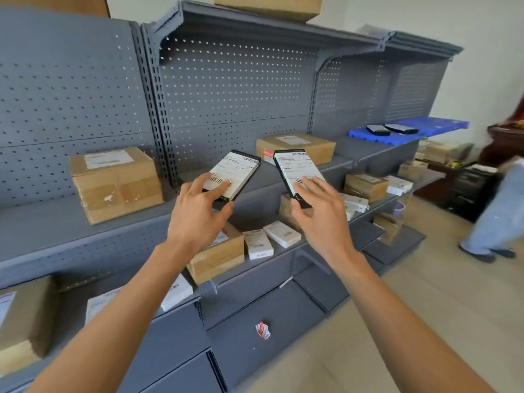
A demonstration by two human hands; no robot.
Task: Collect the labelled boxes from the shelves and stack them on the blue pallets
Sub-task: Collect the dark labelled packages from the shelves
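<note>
My left hand [195, 214] grips the near end of a flat black box [236, 173] with a white barcode label, held up in front of the grey shelving [226, 89]. My right hand [320, 211] holds a second flat black labelled box [296, 168] the same way, tilted toward me. A blue pallet [433, 124] lies on the shelf at the far right, with two flat dark boxes [391, 129] on it. Brown labelled cartons sit on the same shelf level at left [113, 182] and centre [297, 148].
Lower shelves carry small white boxes [269, 239] and brown cartons [218, 256]. A large carton [19, 321] fills the lower left. A crumpled wrapper [263, 330] lies on the bottom shelf. A person [499, 217] stands on the floor at right, beside dark furniture [467, 188].
</note>
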